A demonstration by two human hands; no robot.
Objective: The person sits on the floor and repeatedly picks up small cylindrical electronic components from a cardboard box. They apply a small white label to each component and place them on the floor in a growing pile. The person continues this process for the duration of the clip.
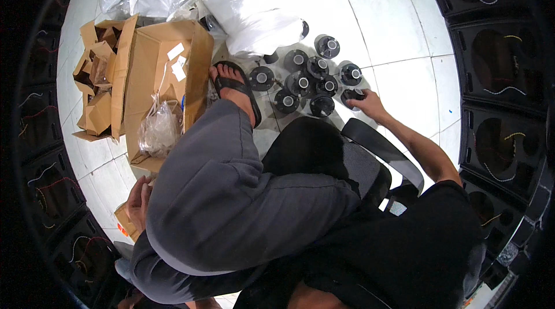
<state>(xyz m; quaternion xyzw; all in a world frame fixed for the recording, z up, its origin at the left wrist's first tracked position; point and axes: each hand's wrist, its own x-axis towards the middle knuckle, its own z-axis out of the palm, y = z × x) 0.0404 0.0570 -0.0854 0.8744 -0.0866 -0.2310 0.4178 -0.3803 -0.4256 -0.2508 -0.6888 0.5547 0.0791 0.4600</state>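
My right hand [370,104] reaches out over the floor and grips a round black speaker driver [352,98] by its edge, the fingers closed around its near side. Several like it stand in a loose cluster just beyond and to the left, among them one driver [328,46] at the far end and another [261,78] beside my sandalled foot [236,86]. Pale rings show on their tops. Past my bent knee, my left hand [139,202] is partly hidden by the grey trouser leg; its visible fingers are stretched out, and nothing shows in them.
An open cardboard box [198,60] holding a clear plastic bag [159,130] stands left of my foot, next to a box of cardboard dividers [101,86]. Plastic sheeting [254,28] lies beyond. Black speaker cabinets [500,92] with loose wires line both sides. A black strap [384,150] curves beside my right arm.
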